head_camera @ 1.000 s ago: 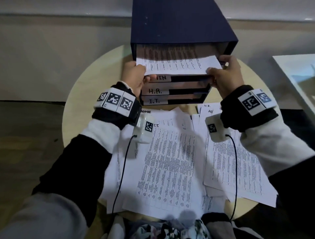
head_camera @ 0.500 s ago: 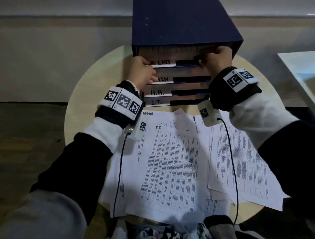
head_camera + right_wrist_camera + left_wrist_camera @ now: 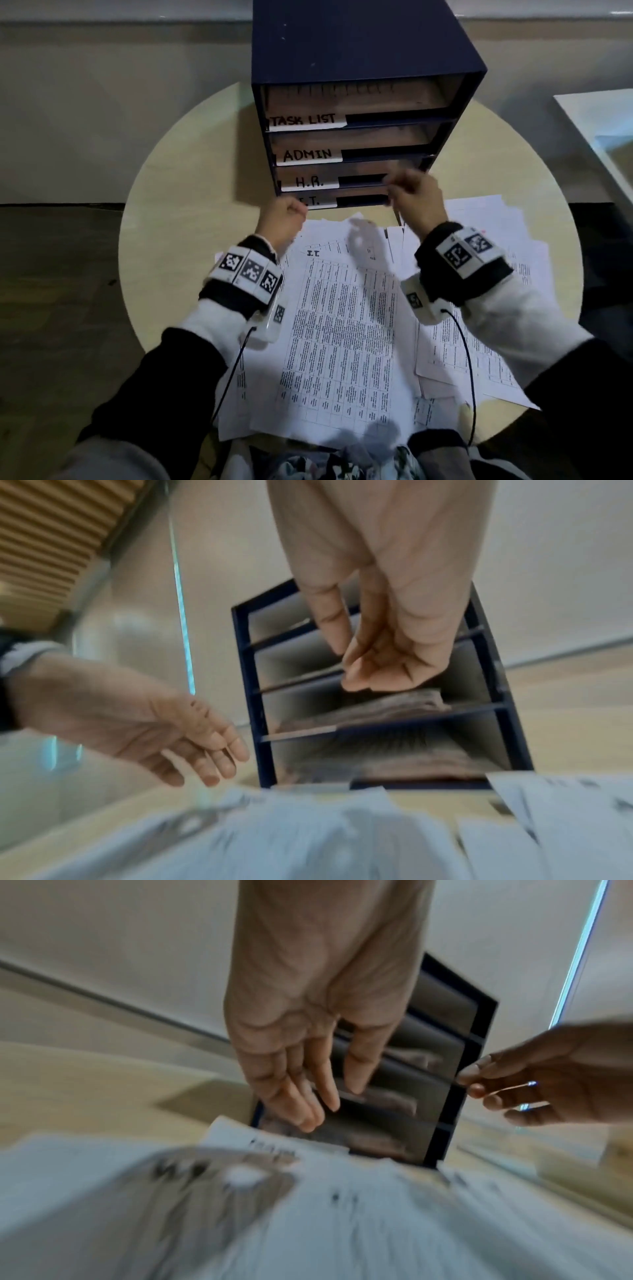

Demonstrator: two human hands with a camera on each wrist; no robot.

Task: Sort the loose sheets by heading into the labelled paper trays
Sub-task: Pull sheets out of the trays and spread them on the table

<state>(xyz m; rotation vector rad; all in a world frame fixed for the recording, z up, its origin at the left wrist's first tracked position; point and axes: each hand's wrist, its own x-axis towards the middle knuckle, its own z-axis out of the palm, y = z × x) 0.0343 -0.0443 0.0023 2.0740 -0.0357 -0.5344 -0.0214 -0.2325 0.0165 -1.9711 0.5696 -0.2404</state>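
Hands empty, both hovering just in front of the lower slots of the tray unit [image 3: 363, 113]: left hand [image 3: 281, 219] fingers loosely curled, right hand [image 3: 416, 202] fingers relaxed, nothing held in either. Loose sheets [image 3: 342, 325] lie overlapping on the worktop [image 3: 178, 205], one headed I.T. on top. Slots read TASK LIST, ADMIN, H.R., I.T. Risks: overlapping pages mean a grab could lift two at once; covered headings invite misfiling; wrist cables could drag sheets off the edge.

Navy paper trays [image 3: 359, 48] with white labels [image 3: 305, 120], white black-printed loose sheets [image 3: 342, 329], pale yellow table [image 3: 191, 164].
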